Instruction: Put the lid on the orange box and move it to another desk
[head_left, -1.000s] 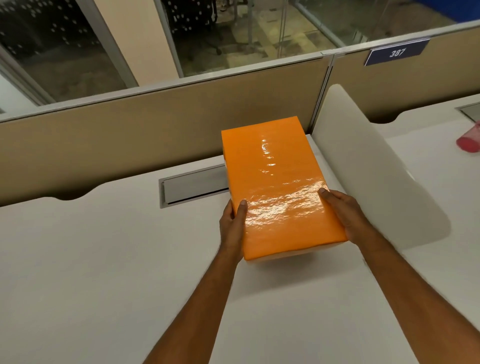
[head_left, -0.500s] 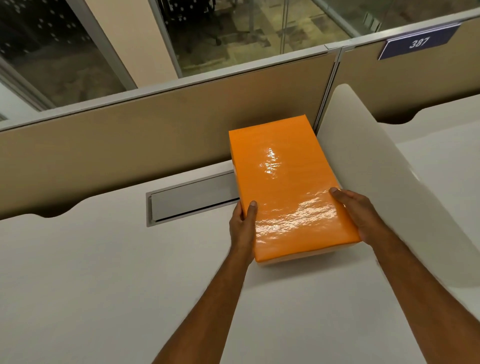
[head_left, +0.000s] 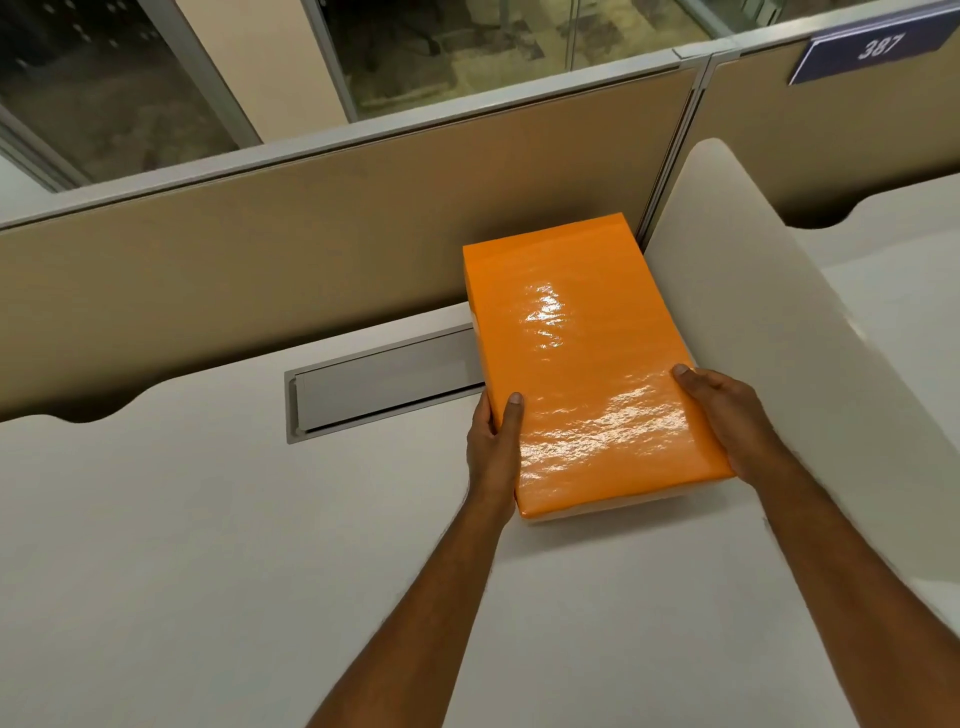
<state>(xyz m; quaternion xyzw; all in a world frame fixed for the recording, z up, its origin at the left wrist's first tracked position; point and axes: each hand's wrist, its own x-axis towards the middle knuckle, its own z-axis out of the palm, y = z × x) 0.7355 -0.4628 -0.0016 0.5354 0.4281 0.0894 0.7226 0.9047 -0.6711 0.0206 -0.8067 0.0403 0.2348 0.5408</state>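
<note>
Lid's already on the glossy orange rectangular box (head_left: 587, 358), sitting on the white desk (head_left: 208, 519) right beside the white curved divider panel (head_left: 779, 322). Left hand (head_left: 491, 447) & right hand (head_left: 727, 415) clasp its sides, thumbs on top. Next imo: lift it level, carry it over to another desk w/o clipping the divider.

One legible text only: the number "387", white slanted digits on a dark blue plate (head_left: 868, 52). The plate is fixed at the upper edge of the beige partition panel (head_left: 831, 130), on the section right of the metal post (head_left: 675, 145) that joins the two panel sections. The plate's right end is cut off by the frame edge. The digits are slightly blurred but readable. No other lettering, brand or label is legible anywhere in view.
</note>
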